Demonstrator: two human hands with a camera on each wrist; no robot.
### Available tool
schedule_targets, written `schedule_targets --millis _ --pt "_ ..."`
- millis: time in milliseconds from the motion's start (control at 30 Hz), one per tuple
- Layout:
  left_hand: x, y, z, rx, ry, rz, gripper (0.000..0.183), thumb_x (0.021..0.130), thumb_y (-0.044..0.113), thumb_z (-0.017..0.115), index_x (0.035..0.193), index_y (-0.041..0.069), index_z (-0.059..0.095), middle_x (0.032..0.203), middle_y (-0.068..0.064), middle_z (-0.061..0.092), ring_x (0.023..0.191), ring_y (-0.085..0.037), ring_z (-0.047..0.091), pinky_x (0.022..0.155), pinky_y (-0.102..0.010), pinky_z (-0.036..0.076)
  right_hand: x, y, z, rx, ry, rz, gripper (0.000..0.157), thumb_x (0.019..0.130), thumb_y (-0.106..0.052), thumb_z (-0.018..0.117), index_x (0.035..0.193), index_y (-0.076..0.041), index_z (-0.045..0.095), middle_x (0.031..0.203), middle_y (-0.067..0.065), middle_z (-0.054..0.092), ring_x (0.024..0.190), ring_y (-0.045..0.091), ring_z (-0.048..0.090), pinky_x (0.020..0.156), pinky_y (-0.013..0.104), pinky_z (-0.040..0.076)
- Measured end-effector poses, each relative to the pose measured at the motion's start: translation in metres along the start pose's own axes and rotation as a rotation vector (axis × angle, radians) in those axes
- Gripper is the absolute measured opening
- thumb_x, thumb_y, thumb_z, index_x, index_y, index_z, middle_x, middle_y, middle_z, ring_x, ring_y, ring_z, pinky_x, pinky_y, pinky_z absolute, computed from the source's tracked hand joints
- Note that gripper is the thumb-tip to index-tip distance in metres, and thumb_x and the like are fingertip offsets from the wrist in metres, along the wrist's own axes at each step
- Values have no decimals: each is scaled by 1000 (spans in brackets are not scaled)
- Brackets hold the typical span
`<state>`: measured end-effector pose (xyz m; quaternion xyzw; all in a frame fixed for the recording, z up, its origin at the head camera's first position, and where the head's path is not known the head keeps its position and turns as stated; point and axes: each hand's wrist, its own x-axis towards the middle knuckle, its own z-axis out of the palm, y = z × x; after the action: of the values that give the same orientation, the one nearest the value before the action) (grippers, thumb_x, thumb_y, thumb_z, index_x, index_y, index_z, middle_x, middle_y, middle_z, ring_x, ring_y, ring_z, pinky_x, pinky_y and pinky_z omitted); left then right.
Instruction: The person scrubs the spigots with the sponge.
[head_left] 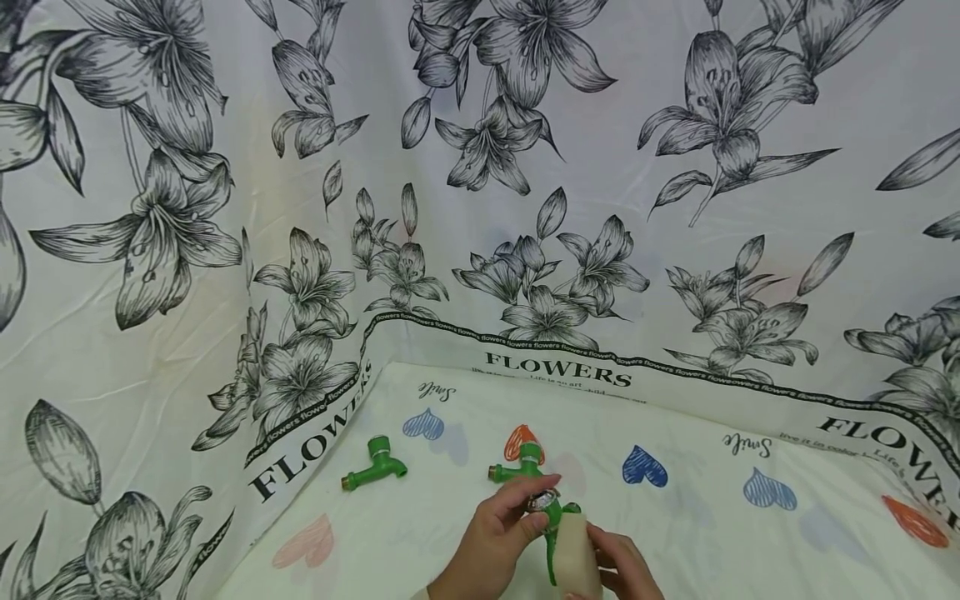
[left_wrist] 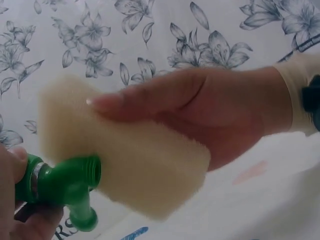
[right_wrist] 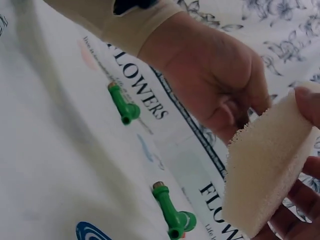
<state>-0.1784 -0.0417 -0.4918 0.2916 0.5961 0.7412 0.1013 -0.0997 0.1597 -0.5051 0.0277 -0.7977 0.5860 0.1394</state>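
My left hand (head_left: 487,537) grips a green plastic tap (head_left: 553,523) by its knob end, with a silvery band around the knob. In the left wrist view the threaded opening of this tap (left_wrist: 62,180) overlaps the sponge. My right hand (head_left: 624,560) holds a cream, block-shaped sponge (head_left: 576,554), thumb on one face and fingers on the other. Sponge and tap are close together in front of me. The right wrist view shows the porous sponge (right_wrist: 267,155) hiding the held tap.
A second green tap (head_left: 375,465) lies on the white cloth (head_left: 420,542) to the left. A third green tap (head_left: 525,458) lies just beyond my left hand. White flower-printed curtains (head_left: 450,217) hang behind and at the left.
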Motion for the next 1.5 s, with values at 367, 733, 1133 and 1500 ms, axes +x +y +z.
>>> schedule_targets --millis 367,733,1133,1500 --pt "0 -3 -6 -29 45 -86 38 104 4 75 138 -4 62 129 -14 65 115 -19 61 93 -25 57 7 -11 -23 -19 152 -94 61 89 9 86 144 0 61 128 6 65 101 22 69 84 29 62" --pt "-6 -1 -12 -237 -56 -154 45 103 2 75 138 -14 50 140 -22 62 124 -25 69 102 -36 58 7 -11 -26 46 118 -55 58 91 10 84 143 1 61 127 10 67 102 23 70 86 27 61" --pt "-7 -7 -14 -209 -69 -117 47 102 3 77 137 -13 50 138 -15 65 121 -20 68 101 -35 58 7 -11 -20 -129 110 -65 67 86 -5 94 145 -5 63 124 -1 64 102 17 69 83 30 63" --pt "-8 -4 -12 -202 -81 -128 46 101 5 79 135 -12 52 138 -15 66 123 -22 67 100 -33 58 23 11 -23 -271 227 89 70 89 -17 95 148 2 61 127 14 64 108 33 66 82 22 58"
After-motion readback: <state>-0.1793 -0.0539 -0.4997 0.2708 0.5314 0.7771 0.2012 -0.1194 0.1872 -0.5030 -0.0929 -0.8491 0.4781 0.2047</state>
